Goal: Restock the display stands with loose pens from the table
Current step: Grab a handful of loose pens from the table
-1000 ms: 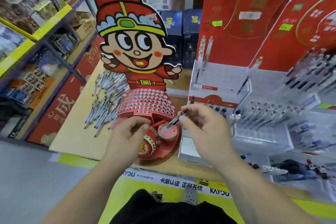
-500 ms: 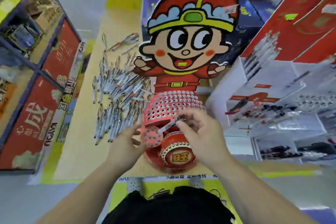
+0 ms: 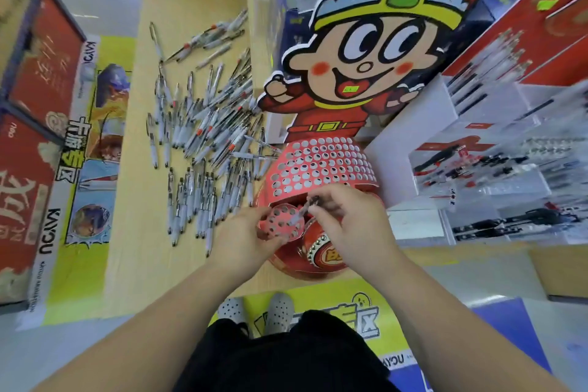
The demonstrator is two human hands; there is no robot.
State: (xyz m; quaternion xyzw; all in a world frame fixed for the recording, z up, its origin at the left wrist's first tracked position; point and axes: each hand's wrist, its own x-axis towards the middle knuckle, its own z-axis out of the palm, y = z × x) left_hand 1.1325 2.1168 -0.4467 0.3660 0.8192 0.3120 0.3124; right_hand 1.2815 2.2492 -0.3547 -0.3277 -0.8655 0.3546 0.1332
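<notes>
A red cartoon-figure display stand [image 3: 324, 165] with a perforated skirt of empty pen holes stands on the yellow table [image 3: 143, 194]. At its foot is a small round holed disc [image 3: 281, 224] beside a red drum shape [image 3: 321, 253]. My right hand [image 3: 353, 223] pinches a pen [image 3: 304, 210], tip down over the disc. My left hand [image 3: 243, 237] grips the disc's left edge. Several loose white pens [image 3: 203, 149] lie heaped on the table to the left of the stand.
White tiered pen displays [image 3: 496, 175] with red backboards stand close on the right, partly filled. Red boxes and shelving [image 3: 35, 124] run along the left. The table's near edge is just below my hands, with my shoes on the floor under it.
My head has tilted further down and left, so the stand sits more to the right. My left hand has closed onto the disc. The pen stays pinched in my right hand, now over the disc.
</notes>
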